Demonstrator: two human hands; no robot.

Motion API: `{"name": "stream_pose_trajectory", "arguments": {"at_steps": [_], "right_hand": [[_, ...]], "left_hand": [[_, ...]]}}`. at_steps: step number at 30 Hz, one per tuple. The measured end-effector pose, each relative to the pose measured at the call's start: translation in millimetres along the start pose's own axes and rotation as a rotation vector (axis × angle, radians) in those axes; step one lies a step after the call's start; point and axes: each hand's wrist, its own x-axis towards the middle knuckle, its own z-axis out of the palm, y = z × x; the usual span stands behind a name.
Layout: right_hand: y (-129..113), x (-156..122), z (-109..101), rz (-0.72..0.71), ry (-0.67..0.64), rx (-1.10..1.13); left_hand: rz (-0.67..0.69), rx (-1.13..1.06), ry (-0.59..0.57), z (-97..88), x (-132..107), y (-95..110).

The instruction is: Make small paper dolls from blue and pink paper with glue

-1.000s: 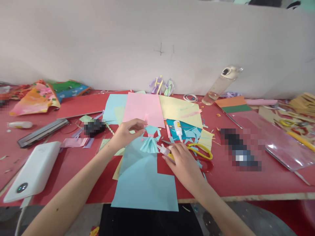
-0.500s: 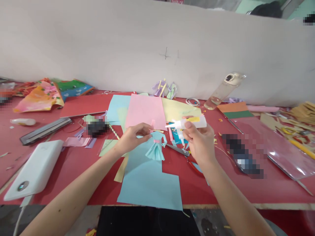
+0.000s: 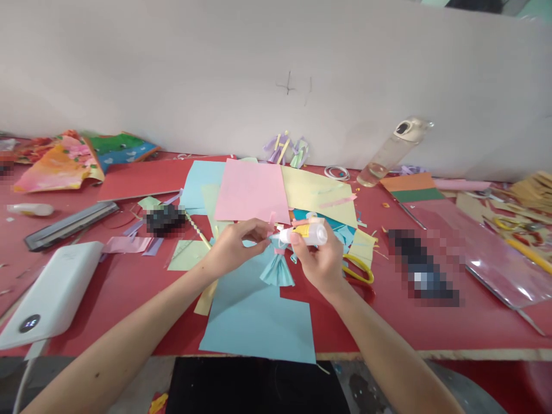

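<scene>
My left hand point(image 3: 235, 246) pinches the top of a small light-blue paper dress figure point(image 3: 277, 267) with a pink waistband, held just above a light-blue sheet point(image 3: 254, 313). My right hand point(image 3: 317, 259) is wrapped round a small white glue bottle point(image 3: 304, 234) with a yellow label. The bottle lies sideways, its nozzle pointing left at the top of the figure, close to my left fingertips. Both hands meet over the middle of the red table point(image 3: 431, 322).
Pink point(image 3: 250, 190), yellow point(image 3: 317, 192) and blue sheets lie behind the hands. Yellow-handled scissors point(image 3: 357, 270) sit right of my right hand. A white power bank point(image 3: 52, 293) lies left, a clear bottle point(image 3: 388, 152) leans on the back wall, and paper scraps are scattered around.
My right hand picked the glue bottle up from the table, raised it, then brought it down and left until its nozzle meets the top of the paper figure. My left hand kept its pinch.
</scene>
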Motion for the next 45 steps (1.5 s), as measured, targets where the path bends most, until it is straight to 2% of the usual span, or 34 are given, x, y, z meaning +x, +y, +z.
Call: {"name": "stream_pose_trajectory", "arguments": {"at_steps": [10, 21, 45], "right_hand": [[-0.3, -2.3, 2.5, -0.088, -0.016, -0.04], [3.9, 0.2, 4.9, -0.249, 0.061, -0.057], [3.3, -0.1, 6.2, -0.235, 0.048, -0.055]], "left_hand": [[-0.002, 0.002, 0.005, -0.8, -0.2, 2.4], [0.033, 0.004, 0.025, -0.8, 0.5, 0.1], [0.078, 0.057, 0.03, -0.8, 0.2, -1.8]]}}
